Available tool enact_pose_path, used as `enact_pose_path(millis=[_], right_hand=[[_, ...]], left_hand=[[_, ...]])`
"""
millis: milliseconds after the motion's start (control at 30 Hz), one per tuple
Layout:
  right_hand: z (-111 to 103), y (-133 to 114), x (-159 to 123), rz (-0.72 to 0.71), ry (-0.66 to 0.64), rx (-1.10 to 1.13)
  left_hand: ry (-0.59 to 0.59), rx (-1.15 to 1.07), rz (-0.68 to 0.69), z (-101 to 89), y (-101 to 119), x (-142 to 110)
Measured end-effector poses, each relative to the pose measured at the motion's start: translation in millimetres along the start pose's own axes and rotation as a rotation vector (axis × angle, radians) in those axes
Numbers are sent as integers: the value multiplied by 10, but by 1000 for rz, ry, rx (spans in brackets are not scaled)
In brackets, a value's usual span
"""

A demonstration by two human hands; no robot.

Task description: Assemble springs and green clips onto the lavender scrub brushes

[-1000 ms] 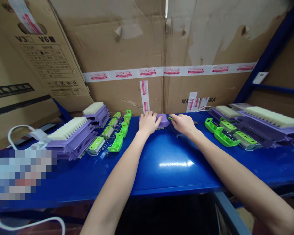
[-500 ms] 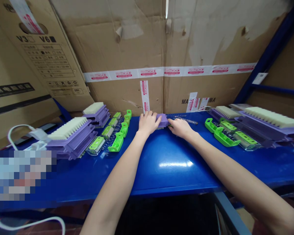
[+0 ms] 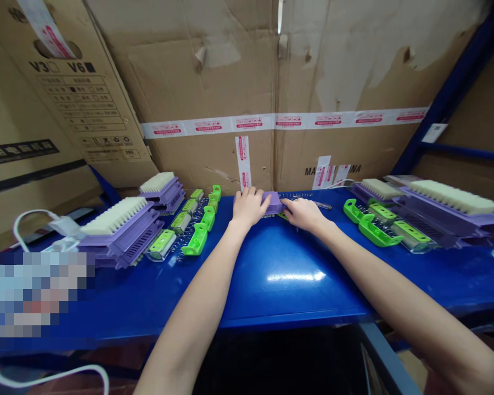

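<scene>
A purple plastic brush block lies at the back middle of the blue table, its pale underside facing down. My left hand grips its left end, fingers over the top and thumb along the near side. At the other end, my right hand is closed in a pinch against the block. A bit of a green plastic piece shows at its fingertips, mostly hidden by them. Just behind that hand lie a thin clear pen-like tool and a row of small springs.
Purple brush blocks with cream bristles are stacked at left, and more brush blocks at right. Green-topped clear cases, loose springs and green covers line both sides. Cardboard walls the back. A white cable lies left.
My right hand has shifted slightly, and more of the green piece shows below its fingertips. The left hand and purple block look unmoved.
</scene>
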State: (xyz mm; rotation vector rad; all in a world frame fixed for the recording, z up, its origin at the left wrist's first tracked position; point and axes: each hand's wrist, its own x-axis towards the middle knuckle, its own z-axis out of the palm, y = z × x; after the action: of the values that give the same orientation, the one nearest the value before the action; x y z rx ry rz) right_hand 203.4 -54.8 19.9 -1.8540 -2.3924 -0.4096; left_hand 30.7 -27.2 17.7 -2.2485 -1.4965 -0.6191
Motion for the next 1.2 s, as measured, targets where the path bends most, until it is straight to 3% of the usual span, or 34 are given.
enact_pose_path(millis=[400,600,767,1000,1100,1200], right_hand=[[38,229,16,159,227,12],[121,321,46,154,81,23],[110,333,54,202,39,39],[51,374,12,334,15,16],[74,407,-1,383,68,-29],[104,402,0,349,200,-79]], left_hand=[[-14,32,-15,-4,-139,17],[84,29,-63,46,-216,-12],[192,62,46,48,-147,-5],[175,105,233,51,82,-28],[143,113,300,83,125,-58],[125,98,359,120,144,-77]])
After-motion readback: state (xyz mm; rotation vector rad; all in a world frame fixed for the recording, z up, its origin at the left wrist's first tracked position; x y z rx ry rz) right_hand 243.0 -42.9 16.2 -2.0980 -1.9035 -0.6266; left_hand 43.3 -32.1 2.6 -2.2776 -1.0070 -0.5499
